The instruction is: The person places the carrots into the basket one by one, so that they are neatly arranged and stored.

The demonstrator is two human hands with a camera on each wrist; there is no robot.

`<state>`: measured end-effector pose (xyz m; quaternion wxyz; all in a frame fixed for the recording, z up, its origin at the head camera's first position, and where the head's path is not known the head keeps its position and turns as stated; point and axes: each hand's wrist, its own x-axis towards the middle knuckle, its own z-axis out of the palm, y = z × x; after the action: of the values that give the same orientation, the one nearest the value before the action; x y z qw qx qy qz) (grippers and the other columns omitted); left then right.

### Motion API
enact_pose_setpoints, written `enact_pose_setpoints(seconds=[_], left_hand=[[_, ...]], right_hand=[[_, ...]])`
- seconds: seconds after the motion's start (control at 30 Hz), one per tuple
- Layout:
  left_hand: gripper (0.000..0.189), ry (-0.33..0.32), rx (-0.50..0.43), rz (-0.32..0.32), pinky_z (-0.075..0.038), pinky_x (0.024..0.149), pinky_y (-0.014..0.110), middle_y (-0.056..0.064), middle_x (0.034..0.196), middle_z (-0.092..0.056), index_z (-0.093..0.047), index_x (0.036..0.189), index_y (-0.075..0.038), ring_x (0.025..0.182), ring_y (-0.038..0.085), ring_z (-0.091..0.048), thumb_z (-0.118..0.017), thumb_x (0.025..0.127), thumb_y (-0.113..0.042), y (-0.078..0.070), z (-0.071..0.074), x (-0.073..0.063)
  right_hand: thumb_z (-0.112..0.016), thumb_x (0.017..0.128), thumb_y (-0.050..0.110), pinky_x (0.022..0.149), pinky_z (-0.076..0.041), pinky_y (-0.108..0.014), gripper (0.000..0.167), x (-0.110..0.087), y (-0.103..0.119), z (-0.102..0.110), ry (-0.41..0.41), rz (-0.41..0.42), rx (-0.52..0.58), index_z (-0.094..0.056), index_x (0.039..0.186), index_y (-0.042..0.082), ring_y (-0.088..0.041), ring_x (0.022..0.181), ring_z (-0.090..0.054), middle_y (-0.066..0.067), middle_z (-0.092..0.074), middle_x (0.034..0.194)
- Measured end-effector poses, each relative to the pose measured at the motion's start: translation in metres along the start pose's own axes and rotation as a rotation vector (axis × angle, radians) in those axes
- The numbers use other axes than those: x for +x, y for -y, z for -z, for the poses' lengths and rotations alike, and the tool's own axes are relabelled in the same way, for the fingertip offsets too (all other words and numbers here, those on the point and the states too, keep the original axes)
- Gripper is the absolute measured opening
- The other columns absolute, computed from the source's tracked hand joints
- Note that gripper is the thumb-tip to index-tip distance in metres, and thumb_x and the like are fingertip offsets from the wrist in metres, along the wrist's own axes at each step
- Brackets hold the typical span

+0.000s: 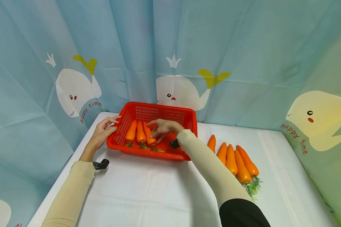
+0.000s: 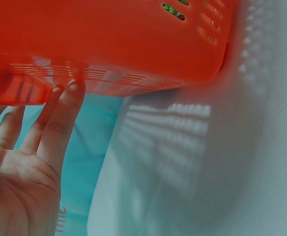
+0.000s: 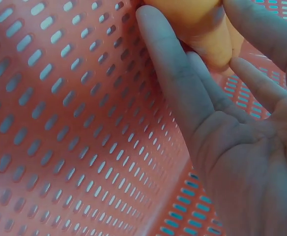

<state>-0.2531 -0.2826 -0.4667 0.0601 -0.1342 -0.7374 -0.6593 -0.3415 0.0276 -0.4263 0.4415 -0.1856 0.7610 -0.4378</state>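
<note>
head view shows three carrots [image 1: 140,134] inside the red basket [image 1: 159,155], the right hand [image 1: 164,127] holding the rightmost one, and five more carrots [image 1: 231,160] on the table [image 1: 147,192], which neither wrist view shows. the right wrist view shows fingers on either side of the held carrot. the left hand [image 1: 103,130] is at the basket's left end; the left wrist view shows its palm, nearly straight fingers touching the outer wall, and greenery [image 2: 174,11] through slots.
</note>
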Motion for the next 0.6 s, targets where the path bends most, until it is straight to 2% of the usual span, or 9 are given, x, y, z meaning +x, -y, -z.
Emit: enact_pose_setpoints(seconds=[0.13, 0.37, 0.6], left_hand=[[0.020, -0.003, 0.002, -0.003, -0.054, 0.092, 0.021, 0.021, 0.153, -0.048, -0.053, 0.117, 0.014, 0.124, 0.021, -0.061, -0.055, 0.100, 0.002, -0.001, -0.001, 0.000], [0.020, -0.005, -0.008, 0.007, -0.055, 0.090, 0.021, 0.022, 0.154, -0.047, -0.053, 0.116, 0.013, 0.119, 0.012, -0.063, -0.055, 0.100, 0.002, 0.000, 0.000, -0.001], [0.020, -0.001, -0.011, -0.002, -0.055, 0.091, 0.020, 0.023, 0.154, -0.047, -0.053, 0.116, 0.014, 0.119, 0.012, -0.062, -0.055, 0.100, 0.003, 0.001, 0.000, -0.001]], right_hand=[[-0.073, 0.094, 0.005, 0.087, -0.059, -0.050, 0.071, 0.000, -0.001, 0.000, -0.001, 0.003, -0.003, -0.040, 0.156, 0.011, -0.030, 0.095, -0.071, -0.023, -0.051, 0.139], [-0.073, 0.095, 0.006, 0.088, -0.059, -0.050, 0.070, -0.002, 0.000, 0.000, 0.001, -0.001, -0.019, -0.040, 0.156, 0.014, -0.030, 0.102, -0.070, -0.023, -0.050, 0.140], [-0.072, 0.096, 0.008, 0.089, -0.059, -0.050, 0.071, -0.011, 0.001, 0.001, -0.012, -0.005, -0.067, -0.038, 0.158, 0.016, -0.029, 0.106, -0.069, -0.021, -0.053, 0.139]])
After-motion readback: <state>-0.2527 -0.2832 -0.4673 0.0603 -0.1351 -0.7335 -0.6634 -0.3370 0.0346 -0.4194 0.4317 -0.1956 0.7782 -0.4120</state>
